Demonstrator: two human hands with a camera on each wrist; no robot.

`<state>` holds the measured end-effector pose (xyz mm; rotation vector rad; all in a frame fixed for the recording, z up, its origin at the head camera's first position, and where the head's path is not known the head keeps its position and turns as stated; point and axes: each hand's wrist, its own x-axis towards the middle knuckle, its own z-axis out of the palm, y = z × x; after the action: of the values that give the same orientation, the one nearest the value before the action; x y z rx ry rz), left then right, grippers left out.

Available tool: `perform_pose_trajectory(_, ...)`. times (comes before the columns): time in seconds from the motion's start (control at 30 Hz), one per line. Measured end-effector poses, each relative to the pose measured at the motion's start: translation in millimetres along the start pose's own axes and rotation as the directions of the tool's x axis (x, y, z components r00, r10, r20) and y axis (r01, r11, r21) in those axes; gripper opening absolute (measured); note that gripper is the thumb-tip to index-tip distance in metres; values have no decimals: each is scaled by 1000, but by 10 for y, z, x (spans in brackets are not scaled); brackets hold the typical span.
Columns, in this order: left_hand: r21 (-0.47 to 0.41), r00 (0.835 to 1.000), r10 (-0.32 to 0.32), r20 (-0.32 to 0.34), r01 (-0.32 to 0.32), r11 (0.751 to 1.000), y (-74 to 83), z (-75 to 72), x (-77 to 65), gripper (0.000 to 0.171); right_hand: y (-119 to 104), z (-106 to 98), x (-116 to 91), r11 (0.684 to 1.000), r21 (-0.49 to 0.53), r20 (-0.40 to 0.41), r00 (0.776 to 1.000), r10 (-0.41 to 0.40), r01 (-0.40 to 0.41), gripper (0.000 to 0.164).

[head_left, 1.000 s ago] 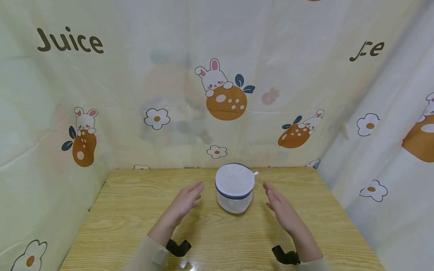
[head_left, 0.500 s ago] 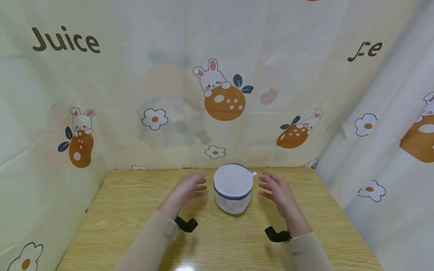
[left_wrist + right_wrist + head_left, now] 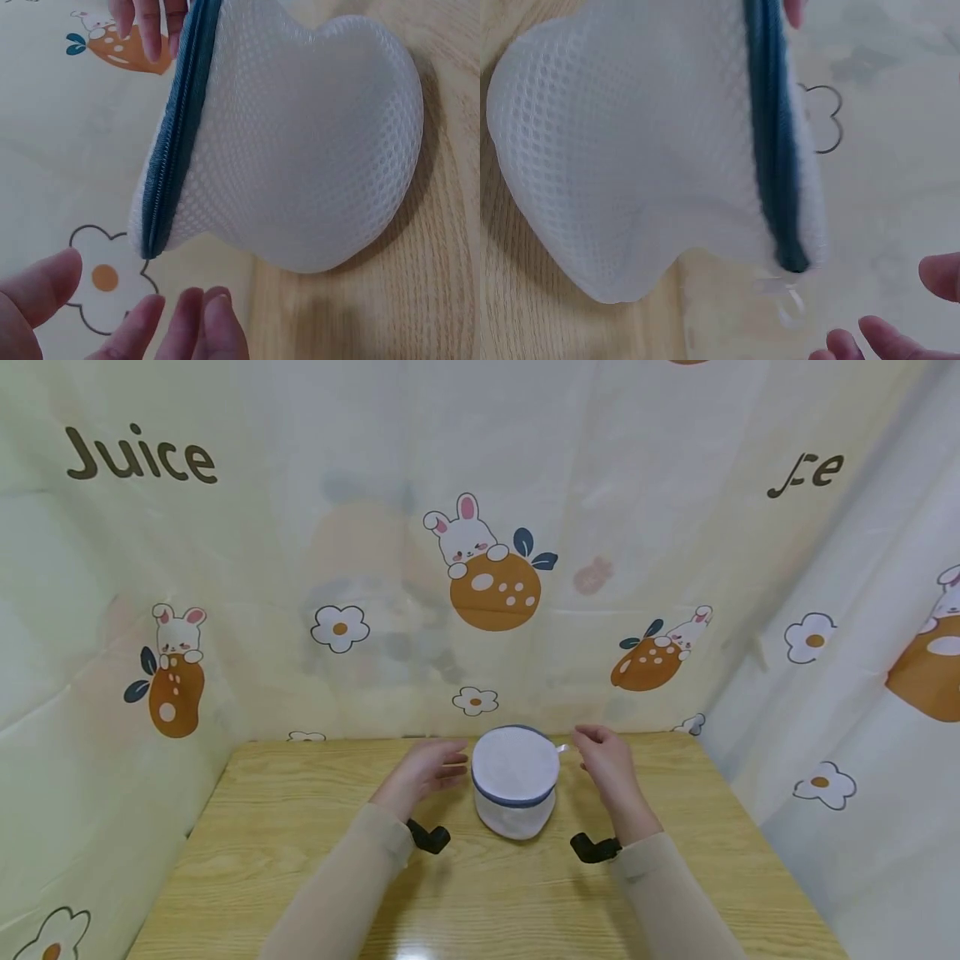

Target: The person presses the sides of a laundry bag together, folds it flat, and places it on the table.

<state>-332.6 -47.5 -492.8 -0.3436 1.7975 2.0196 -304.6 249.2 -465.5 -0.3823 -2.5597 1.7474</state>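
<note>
A white mesh laundry bag (image 3: 516, 764) with a blue zipper band round its top stands upright on the wooden table. A small clear tab (image 3: 791, 304) sticks out from its right side by the zipper. Just left of the bag is my left hand (image 3: 427, 770), its fingers loosely bent and apart from the mesh in the left wrist view. My right hand (image 3: 606, 764) hovers beside the clear tab; in the right wrist view its thumb and fingers (image 3: 889, 341) are spread with nothing between them. The zipper (image 3: 180, 127) looks closed along the part that shows.
A pale curtain (image 3: 375, 560) printed with rabbits, fruit and flowers hangs behind the table (image 3: 480, 893) and along both sides. The bag stands near the table's back edge. A black strap mount (image 3: 429, 837) sits on each wrist.
Both hands have moved forward and closer to the bag. The right hand has come up to the clear tab, its thumb and fingers drawn nearer together. The bag stays in place.
</note>
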Motion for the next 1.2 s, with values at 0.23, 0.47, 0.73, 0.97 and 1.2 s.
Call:
perform_pose_trajectory(0.23, 19, 1000, 13, 26, -13, 1000, 7, 66, 131, 40, 64, 141, 209, 994, 76, 53, 996, 76, -80, 60)
perform_pose_trajectory(0.47, 77, 1000, -21, 5, 20, 997, 32, 163, 256, 37, 119, 276, 297, 973, 135, 78, 981, 179, -188, 58)
perform_pose_trajectory(0.73, 124, 1000, 3, 17, -5, 992, 45, 293, 293, 29, 173, 376, 315, 987, 80, 78, 988, 133, -139, 45)
perform_pose_trajectory(0.97, 145, 1000, 18, 21, -21, 989, 55, 364, 280, 26, 235, 430, 330, 989, 90, 39, 992, 117, -120, 40)
perform_pose_trajectory(1.2, 153, 1000, 7, 7, -8, 988, 28, 372, 306, 26, 279, 447, 358, 979, 137, 78, 987, 140, -150, 41)
